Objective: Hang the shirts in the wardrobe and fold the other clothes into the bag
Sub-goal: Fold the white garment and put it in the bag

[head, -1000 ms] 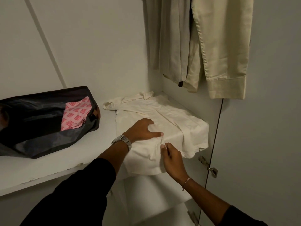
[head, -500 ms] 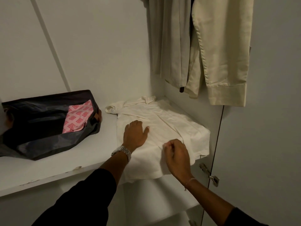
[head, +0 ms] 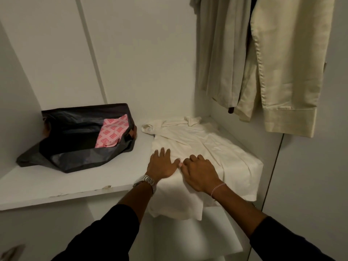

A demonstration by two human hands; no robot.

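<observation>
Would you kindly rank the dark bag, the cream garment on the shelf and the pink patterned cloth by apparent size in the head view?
Dark fabric bag and cream garment look alike in size, so unranked; pink patterned cloth is smallest.

Both arms are reaching forward in dark sleeves. The left hand (head: 161, 164) is lying flat, palm down, fingers spread. The right hand (head: 200, 173) is sitting just beside it, palm down, fingers bent, thumbs nearly touching.

We cannot see the right hand's (head: 200, 174) fingertips, curled under against the cream garment (head: 203, 147). The hanging shirts (head: 263, 63) run off the top edge. The bag (head: 75, 140) hides most of the pink cloth (head: 111, 133).
</observation>
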